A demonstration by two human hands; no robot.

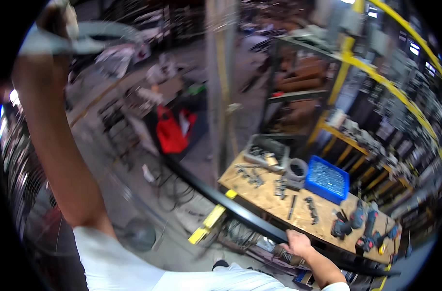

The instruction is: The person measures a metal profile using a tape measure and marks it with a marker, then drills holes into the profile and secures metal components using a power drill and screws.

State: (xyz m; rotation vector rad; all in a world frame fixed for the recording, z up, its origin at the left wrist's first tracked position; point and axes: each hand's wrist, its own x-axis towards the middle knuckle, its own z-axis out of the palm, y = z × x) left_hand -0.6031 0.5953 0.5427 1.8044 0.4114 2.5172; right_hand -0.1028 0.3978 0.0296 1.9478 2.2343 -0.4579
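Observation:
My right hand (297, 243) is at the lower right, its fingers curled over a long black bar (242, 212). The bar slants across the view, along the near edge of a wooden workbench (267, 200). My left arm is raised high at the upper left. The left hand (60, 20) is badly smeared by motion and partly cut off by the rim, so its fingers do not show clearly. A pale translucent band (92, 41) crosses in front of that hand and wrist; whether the hand holds it is unclear.
On the bench are a blue tray (323, 194) of small metal pieces, a grey bin (259, 162), loose hardware and several power tools (369, 233). Yellow blocks (210, 218) sit beside the bar. Behind stand a post (222, 87), a red bag (171, 135) and yellow-framed racks (344, 72).

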